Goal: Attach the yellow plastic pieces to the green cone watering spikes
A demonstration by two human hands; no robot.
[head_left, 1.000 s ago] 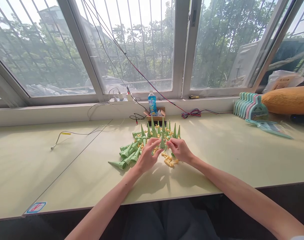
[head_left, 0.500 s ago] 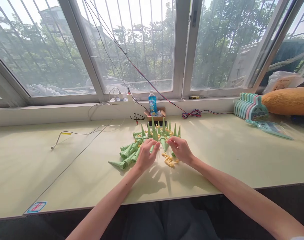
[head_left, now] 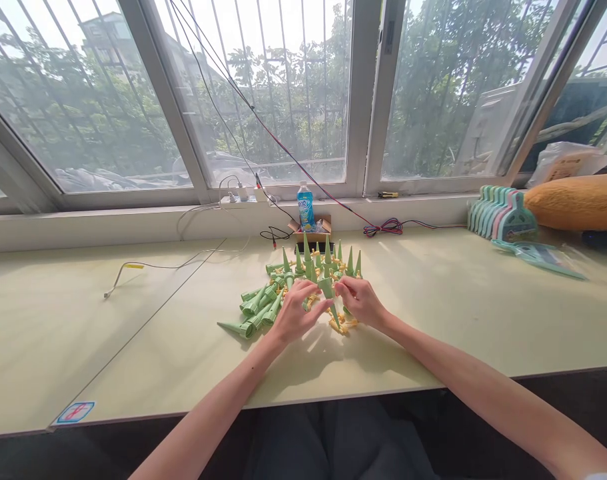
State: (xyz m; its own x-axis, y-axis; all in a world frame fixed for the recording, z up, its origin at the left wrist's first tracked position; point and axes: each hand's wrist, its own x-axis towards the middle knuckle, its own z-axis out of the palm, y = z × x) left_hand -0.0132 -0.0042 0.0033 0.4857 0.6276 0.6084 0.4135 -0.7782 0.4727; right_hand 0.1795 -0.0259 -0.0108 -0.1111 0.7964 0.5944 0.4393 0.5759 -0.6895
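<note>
A green plastic cone hangs between my two hands, its tip pointing down toward me. My left hand pinches it from the left and my right hand grips it from the right, fingers curled. Behind them stand several green cones upright. More green cones lie flat in a pile to the left. Small yellow pieces are scattered under my hands.
A pale green table runs under a wide window. A blue-labelled bottle and a small cardboard box stand at the back. Red and black wires, a white cable, pastel plastic items and a yellow cushion lie around.
The cone between my hands has turned over: its tip pointed up a second ago and now points down. Both hands stayed over the yellow pieces.
</note>
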